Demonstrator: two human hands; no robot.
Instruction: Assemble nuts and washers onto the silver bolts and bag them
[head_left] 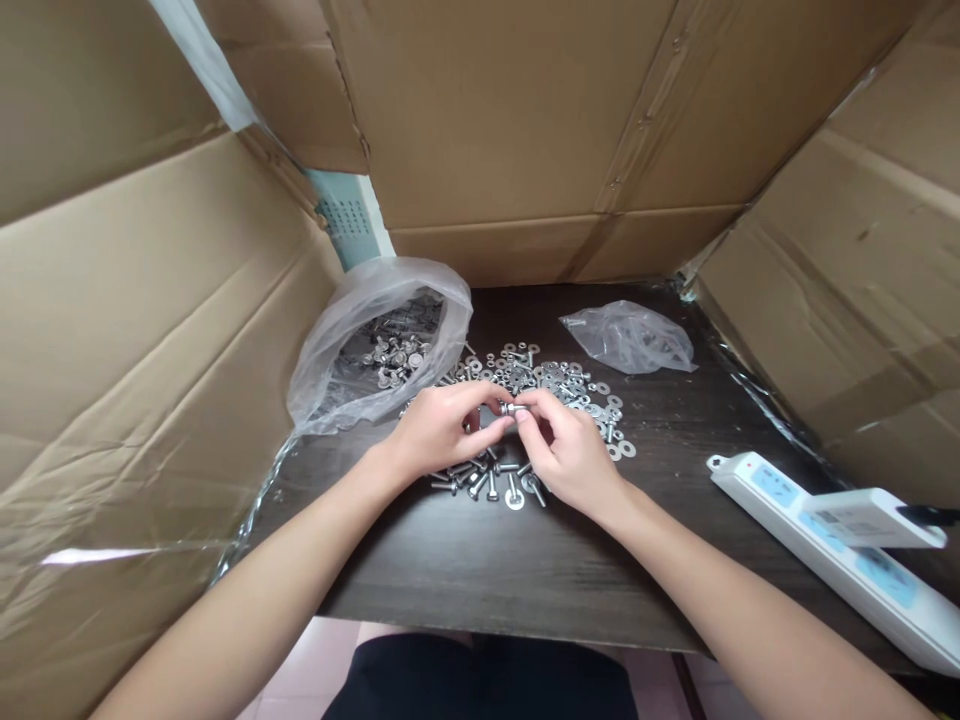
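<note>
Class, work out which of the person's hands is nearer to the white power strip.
Right. The right hand is to the left of the power strip; the left hand is farther left, beyond the right hand.

Your bolt [512, 409] is bright silver, matching the hardware pile [556, 378] under it; table [465, 565] around that pile is dark brown, faint wood grain. Left of the pile you've got a milky translucent bag [324, 365], behind-right a smaller bag [631, 338], same tint, and to the right a white power strip [796, 522] with pale blue socket panels [885, 578], plus white adapter [874, 508], black cable [928, 515]. Behind the pile: tan cardboard [502, 120] with a darker band, and a pale teal panel [346, 220] with a dark dot grid; on your side, near-black navy clothing [480, 685] and pink floor tiles [292, 670] with paler seams.
</note>
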